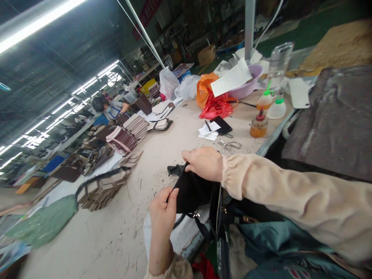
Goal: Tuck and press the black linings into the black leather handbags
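A black handbag (pixel 192 193) is held at the table's near edge, its dark inside facing me. My left hand (pixel 163 211) pinches the left end of its rim between thumb and fingers. Farther along that same rim, my right hand (pixel 205 163) is closed on it, the wrist bent over the opening. Below the rim hang a black strap (pixel 202 226) and small metal fittings. The lower part of the bag is hidden in shadow near my lap. A crumpled black scrap (pixel 175 169) lies just beyond the rim.
Scissors (pixel 230 145), a black phone (pixel 221 126) and an orange-filled jar (pixel 258 126) lie past my right hand. Squeeze bottles (pixel 276 110) and a purple basin (pixel 247 88) stand behind. Stacked brown pieces (pixel 101 190) are on the left; a co-worker (pixel 112 110) sits far off.
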Available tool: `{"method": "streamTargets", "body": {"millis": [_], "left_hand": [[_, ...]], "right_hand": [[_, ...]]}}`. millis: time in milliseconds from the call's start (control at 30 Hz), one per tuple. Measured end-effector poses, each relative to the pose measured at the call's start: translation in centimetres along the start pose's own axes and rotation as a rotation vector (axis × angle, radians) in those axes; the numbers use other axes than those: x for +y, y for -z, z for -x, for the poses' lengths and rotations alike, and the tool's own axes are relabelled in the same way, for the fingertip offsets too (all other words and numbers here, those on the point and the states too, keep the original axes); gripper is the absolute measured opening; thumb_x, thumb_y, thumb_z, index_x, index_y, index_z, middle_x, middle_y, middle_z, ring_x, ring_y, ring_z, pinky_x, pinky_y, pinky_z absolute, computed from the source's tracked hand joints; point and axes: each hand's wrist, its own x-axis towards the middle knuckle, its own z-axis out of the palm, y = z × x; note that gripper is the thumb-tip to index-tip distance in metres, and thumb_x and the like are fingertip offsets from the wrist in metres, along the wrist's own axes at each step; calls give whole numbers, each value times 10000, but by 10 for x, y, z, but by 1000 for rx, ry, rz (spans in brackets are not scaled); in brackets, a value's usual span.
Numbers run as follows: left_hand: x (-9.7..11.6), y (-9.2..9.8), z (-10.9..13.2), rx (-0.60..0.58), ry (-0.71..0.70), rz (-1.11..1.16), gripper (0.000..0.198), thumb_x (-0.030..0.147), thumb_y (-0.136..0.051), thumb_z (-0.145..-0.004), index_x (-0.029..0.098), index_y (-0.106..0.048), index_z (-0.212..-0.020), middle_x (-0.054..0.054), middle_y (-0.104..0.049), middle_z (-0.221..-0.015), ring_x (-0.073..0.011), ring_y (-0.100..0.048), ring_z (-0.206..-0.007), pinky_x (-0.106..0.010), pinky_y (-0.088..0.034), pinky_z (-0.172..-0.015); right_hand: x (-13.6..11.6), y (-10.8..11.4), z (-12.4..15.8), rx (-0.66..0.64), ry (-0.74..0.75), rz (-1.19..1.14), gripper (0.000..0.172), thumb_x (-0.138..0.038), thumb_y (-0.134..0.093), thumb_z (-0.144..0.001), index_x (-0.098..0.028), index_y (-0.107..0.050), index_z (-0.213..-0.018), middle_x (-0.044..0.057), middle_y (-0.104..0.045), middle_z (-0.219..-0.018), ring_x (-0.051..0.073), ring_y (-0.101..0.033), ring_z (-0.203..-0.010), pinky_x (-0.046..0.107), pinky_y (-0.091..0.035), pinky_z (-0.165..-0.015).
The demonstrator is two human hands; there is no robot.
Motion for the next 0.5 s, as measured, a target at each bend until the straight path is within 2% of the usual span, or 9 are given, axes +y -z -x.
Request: {"method": "streamTargets", "body": {"millis": [67,233,500], "left_hand": [[0,0,0,2,-5,-4,265,379,-502,-835,173,-652,-761,-15,-644,-720,-149,-572,-681,-250,-423,-661],[2,-1,-1,13,5,-6,266,382,-514,-825,168,-638,-727,-4,-620,-670,-140,-553,-641,-244,-411,-629],[-4,1,-8,9,56,-47,279,401,-508,-821,171,-637,-732,10,-576,-594,-130,-505,-575,-244,-373,-577]], "right_hand": [[0,-1,0,-5,4,11,290,-377,-546,-829,-217,-576,-1069,41,-688,-846,190,-632,-744,261,-386,-574],[1,0,-4,-92,54,17,214,-343,-515,-853,-201,-661,-921,66,-686,-882,190,-630,-815,257,-392,-607],[1,-3,-14,-115,41,-8,218,-341,-533,-836,-199,-684,-904,78,-696,-908,194,-629,-833,261,-408,-636]]}}
